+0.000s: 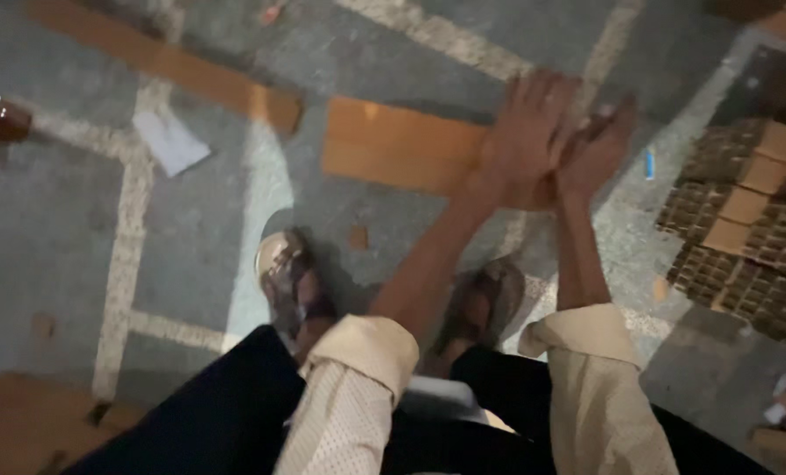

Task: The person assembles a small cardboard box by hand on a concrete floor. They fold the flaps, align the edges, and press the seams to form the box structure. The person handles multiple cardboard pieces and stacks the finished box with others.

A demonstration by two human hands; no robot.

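Both my arms reach forward over the stone floor. My left hand (523, 132) lies flat, fingers spread, on the right end of a flat piece of brown cardboard (393, 145). My right hand (597, 151) presses against the left hand at the same end of the cardboard, fingers together and blurred. Whether either hand grips the sheet or only rests on it is unclear. My sleeves are rolled to the elbows, and my two sandalled feet (292, 281) stand below the hands.
A long cardboard strip (164, 62) lies at the upper left, with a white paper scrap (171, 141) below it. Stacks of corrugated cardboard pieces (745, 237) stand at the right. More cardboard (24, 422) lies at the bottom left. A small blue object (650, 164) lies on the floor.
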